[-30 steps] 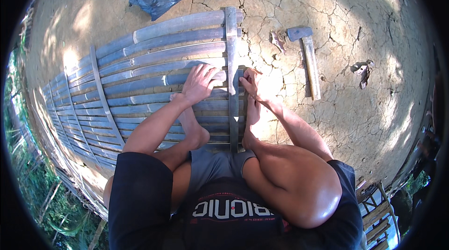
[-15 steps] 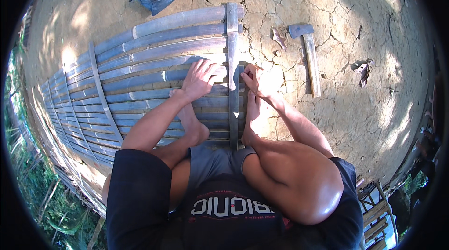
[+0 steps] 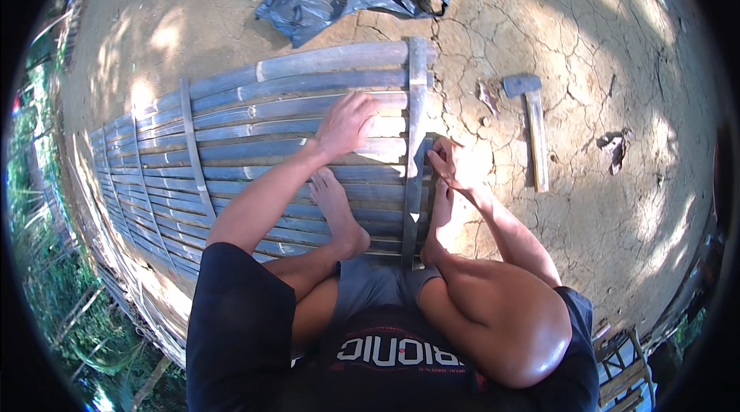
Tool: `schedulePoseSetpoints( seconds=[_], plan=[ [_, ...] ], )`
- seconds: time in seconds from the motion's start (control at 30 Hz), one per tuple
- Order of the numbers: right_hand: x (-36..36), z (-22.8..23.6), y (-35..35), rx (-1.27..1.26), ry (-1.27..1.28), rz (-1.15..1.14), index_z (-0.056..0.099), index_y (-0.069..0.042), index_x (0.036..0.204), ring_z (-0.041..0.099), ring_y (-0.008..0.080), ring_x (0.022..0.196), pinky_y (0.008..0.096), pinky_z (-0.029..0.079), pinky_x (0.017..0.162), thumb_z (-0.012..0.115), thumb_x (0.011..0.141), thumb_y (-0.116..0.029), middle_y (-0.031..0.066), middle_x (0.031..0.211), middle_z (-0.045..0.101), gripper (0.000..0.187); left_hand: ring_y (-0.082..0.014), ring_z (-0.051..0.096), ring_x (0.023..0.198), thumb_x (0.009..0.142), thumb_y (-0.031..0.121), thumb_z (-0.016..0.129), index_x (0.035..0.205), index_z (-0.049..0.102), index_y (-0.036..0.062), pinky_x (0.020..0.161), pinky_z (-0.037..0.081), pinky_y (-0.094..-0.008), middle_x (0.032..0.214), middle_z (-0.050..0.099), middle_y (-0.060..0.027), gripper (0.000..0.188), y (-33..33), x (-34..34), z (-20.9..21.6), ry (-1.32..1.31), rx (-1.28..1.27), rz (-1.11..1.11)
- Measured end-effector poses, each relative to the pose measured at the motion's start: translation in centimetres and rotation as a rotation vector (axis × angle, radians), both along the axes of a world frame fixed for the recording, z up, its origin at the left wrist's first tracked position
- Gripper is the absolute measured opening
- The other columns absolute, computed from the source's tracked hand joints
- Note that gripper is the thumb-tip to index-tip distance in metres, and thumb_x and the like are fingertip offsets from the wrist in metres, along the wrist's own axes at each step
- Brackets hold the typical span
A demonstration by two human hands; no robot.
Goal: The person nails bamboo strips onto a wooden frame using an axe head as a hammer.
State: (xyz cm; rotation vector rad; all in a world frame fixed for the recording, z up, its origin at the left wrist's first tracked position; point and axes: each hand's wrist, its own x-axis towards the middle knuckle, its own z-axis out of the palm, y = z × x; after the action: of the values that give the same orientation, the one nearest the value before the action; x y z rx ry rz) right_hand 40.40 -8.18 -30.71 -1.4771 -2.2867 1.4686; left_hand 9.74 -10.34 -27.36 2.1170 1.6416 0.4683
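Observation:
A large panel of split bamboo slats (image 3: 301,65) lies on the ground under me, tied together by narrow cross strips. My left hand (image 3: 349,125) is over the slats near their right end, palm down with fingers loosely bent and apart, nothing visible in it. Beside the thick cross strip (image 3: 416,88), my right hand (image 3: 449,163) is at the slat ends with thumb and fingers pinched together. What lies in that pinch is hidden. My left foot (image 3: 337,215) rests on the slats, and my right foot (image 3: 441,211) is by their ends.
A hammer-like tool with a metal head and wooden handle (image 3: 535,134) lies on the cracked earth to the right. Dry leaves (image 3: 614,151) lie near it. Beyond the panel sits a dark plastic bag (image 3: 308,15) with brown material in its opening. Greenery (image 3: 77,319) borders the left side.
My left hand has lifted and moved farther away over the slats. My right hand stays at the slat ends. The whole scene has shifted right and down in the view.

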Motion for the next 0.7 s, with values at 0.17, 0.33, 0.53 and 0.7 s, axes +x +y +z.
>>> schedulePoseSetpoints(
  seconds=[0.17, 0.33, 0.53, 0.7],
  plan=[
    [-1.1, 1.0, 0.6, -0.085, -0.008, -0.002, 0.067, -0.005, 0.097, 0.069, 0.0327, 0.067, 0.0430, 0.054, 0.064, 0.065, 0.095, -0.029, 0.0174, 0.076, 0.069, 0.024, -0.0314, 0.062, 0.095, 0.092, 0.014, 0.066, 0.104, 0.070, 0.0042, 0.086, 0.051, -0.0416, 0.097, 0.065, -0.0118, 0.016, 10.2, -6.7, 2.7, 0.016, 0.287, 0.333],
    [-1.0, 1.4, 0.9, -0.089, 0.030, -0.034, 0.067, -0.004, 0.096, 0.070, 0.0330, 0.072, 0.0417, 0.055, 0.067, 0.064, 0.096, -0.024, 0.0174, 0.080, 0.070, 0.020, -0.0353, 0.066, 0.102, 0.088, 0.011, 0.067, 0.101, 0.074, 0.0087, 0.087, 0.053, -0.0420, 0.103, 0.069, -0.0124, 0.015, 18.4, -11.3, 0.9, -0.039, -0.057, 0.626],
    [-1.8, 2.1, 1.3, -0.087, 0.065, -0.083, 0.067, -0.003, 0.094, 0.069, 0.0325, 0.070, 0.0411, 0.054, 0.066, 0.064, 0.095, -0.023, 0.0173, 0.077, 0.069, 0.020, -0.0359, 0.066, 0.102, 0.087, 0.005, 0.066, 0.106, 0.075, 0.0069, 0.092, 0.054, -0.0441, 0.107, 0.069, -0.0141, 0.022, 20.5, -12.4, -2.1, 0.192, -0.005, 0.329],
    [-1.1, 1.6, 1.0, -0.109, 0.019, -0.123, 0.067, -0.003, 0.091, 0.065, 0.0255, 0.064, 0.0384, 0.051, 0.062, 0.066, 0.093, -0.024, 0.0134, 0.072, 0.065, 0.021, -0.0320, 0.066, 0.106, 0.092, 0.006, 0.057, 0.108, 0.074, 0.0085, 0.092, 0.055, -0.0430, 0.108, 0.068, -0.0112, 0.023, 21.2, -13.0, -4.0, 0.283, 0.115, 0.142]
  ],
)
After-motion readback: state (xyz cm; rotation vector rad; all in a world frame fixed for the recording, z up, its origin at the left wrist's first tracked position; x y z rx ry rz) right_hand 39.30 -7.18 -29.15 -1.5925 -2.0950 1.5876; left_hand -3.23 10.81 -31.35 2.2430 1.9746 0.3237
